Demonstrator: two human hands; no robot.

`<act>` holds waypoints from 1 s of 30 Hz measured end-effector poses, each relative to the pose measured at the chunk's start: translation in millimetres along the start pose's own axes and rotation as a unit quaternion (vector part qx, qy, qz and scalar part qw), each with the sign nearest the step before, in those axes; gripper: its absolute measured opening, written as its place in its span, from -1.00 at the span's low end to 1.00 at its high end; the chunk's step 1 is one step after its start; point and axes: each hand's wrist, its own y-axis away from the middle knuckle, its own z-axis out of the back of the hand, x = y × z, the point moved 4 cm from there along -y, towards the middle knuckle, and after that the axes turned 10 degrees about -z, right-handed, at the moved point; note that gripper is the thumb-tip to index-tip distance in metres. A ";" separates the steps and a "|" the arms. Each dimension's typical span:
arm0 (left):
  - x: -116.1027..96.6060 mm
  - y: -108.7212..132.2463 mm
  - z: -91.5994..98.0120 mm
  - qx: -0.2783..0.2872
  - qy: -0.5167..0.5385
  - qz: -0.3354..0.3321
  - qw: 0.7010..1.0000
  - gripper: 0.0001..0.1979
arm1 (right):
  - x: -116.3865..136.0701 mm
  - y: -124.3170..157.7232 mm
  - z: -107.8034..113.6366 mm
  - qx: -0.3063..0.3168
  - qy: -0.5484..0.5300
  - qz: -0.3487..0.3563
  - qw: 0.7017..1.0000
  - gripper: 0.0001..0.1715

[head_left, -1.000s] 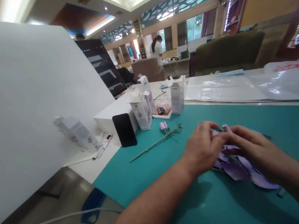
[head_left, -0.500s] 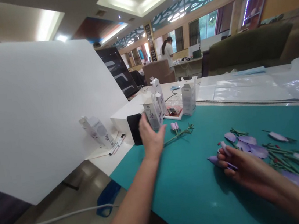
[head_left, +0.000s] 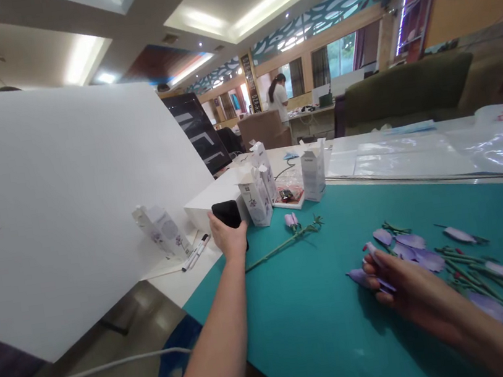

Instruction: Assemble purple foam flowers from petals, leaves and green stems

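Observation:
My left hand (head_left: 229, 236) grips a black phone (head_left: 227, 212), thumb on one side and fingers on the other. The phone stands upright in front of a low white box (head_left: 201, 210). My right hand (head_left: 402, 282) is closed on purple artificial petals (head_left: 362, 278), over the teal mat (head_left: 317, 323). How many pieces it holds is partly hidden by the fingers. Beside it on the right lie loose purple petals (head_left: 429, 260) and green stems (head_left: 467, 273). Between the hands, a green stem (head_left: 283, 248) lies near a pale pink flower head (head_left: 291, 220).
Small white cartons (head_left: 257, 200) stand behind the mat, another carton (head_left: 314, 173) to their right. Markers (head_left: 196, 253) and a tilted carton (head_left: 168, 231) are at the left. A large white board (head_left: 71, 207) rises there. Clear plastic sheets (head_left: 396, 155) lie at the back right.
My left hand has moved left from beside the phone and closed around it. My right hand keeps its hold on the purple petals. The view has shifted slightly.

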 end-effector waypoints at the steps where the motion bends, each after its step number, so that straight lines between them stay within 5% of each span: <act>1: -0.4 -0.3 -0.7 0.000 0.001 0.001 1.000 -0.01 | 0.5 -0.1 -0.1 -0.002 -0.001 0.003 1.000 -0.75; 19: -4.7 1.1 8.0 -0.025 0.024 0.002 0.999 -0.05 | 0.4 -1.4 0.1 0.010 -0.005 0.014 1.000 -0.80; 22: -23.2 2.8 20.4 -0.056 0.025 -0.019 0.998 -0.15 | 1.6 -2.9 1.9 0.008 -0.004 0.023 1.000 -0.79; 24: -52.0 10.5 27.0 -0.064 0.065 -0.099 0.991 -0.38 | 3.3 -4.8 4.7 0.012 0.006 0.043 0.999 -0.76; 27: -107.4 37.7 21.4 0.073 0.162 -0.211 0.961 -0.78 | 7.0 -10.0 12.9 0.016 0.019 0.085 0.996 -0.71; 30: -159.9 80.7 7.0 0.284 0.230 -0.290 0.884 -0.82 | 11.4 -18.6 24.9 0.009 -0.003 0.114 0.993 -0.69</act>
